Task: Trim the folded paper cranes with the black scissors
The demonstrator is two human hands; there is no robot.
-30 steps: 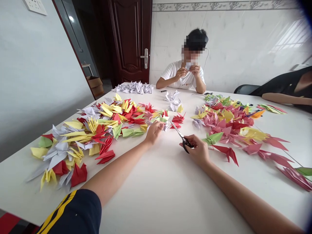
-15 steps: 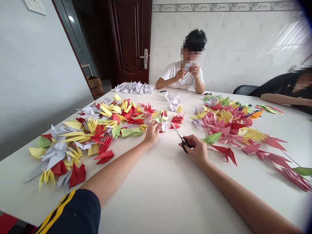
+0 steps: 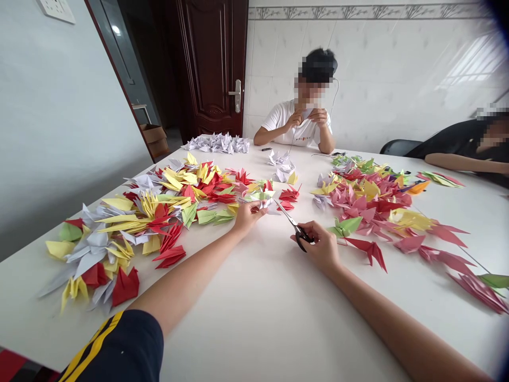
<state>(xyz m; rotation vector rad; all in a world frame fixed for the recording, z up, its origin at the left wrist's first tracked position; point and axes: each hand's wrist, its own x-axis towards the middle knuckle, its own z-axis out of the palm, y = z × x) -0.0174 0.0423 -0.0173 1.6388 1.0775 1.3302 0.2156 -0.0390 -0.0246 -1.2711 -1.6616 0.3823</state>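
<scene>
My left hand (image 3: 247, 218) is closed at the near edge of the left pile, fingers pinched on a white folded paper crane (image 3: 271, 207). The fingers cover part of that crane. A little to the right, my right hand (image 3: 324, 248) is wrapped round the black handles of a pair of scissors (image 3: 288, 216). The blades point up and left toward the white crane, just apart from it as far as I can see. Beyond the blades lie red paper cranes (image 3: 289, 194). A green paper crane (image 3: 345, 226) sits right of my right hand.
Mixed paper cranes (image 3: 159, 204) cover the left of the white table (image 3: 254, 318). Pink and red cranes (image 3: 366, 199) spread on the right, white ones (image 3: 218, 142) at the back. A person (image 3: 296, 119) opposite holds white paper; another person (image 3: 457, 146) sits far right.
The white crane in my left hand has tipped lower and shows flatter, as that hand turned slightly. The scissors barely moved. The person opposite has lowered the white paper a little.
</scene>
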